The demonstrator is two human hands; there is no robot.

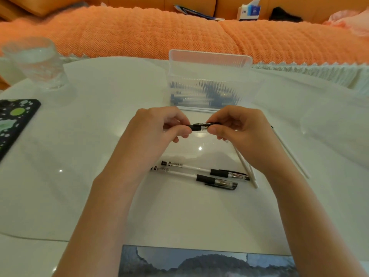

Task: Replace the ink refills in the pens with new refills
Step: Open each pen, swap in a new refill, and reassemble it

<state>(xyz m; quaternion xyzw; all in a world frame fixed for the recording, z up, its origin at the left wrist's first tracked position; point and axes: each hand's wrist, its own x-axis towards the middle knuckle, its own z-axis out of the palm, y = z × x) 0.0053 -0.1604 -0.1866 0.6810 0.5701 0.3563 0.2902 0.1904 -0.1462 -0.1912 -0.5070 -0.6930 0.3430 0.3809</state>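
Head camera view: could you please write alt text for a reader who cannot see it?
A person's left hand and right hand pinch a black pen between them above a white table. Nearer the viewer lie two capped pens with loose white refills beside them; a clear plastic box of refills stands behind.

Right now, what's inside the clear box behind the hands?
Through the ribbed wall of the clear box: a stack of thin clear tubes with dark blue ends, probably refills, lying flat. The ribbing blurs them, so count and any print cannot be told.
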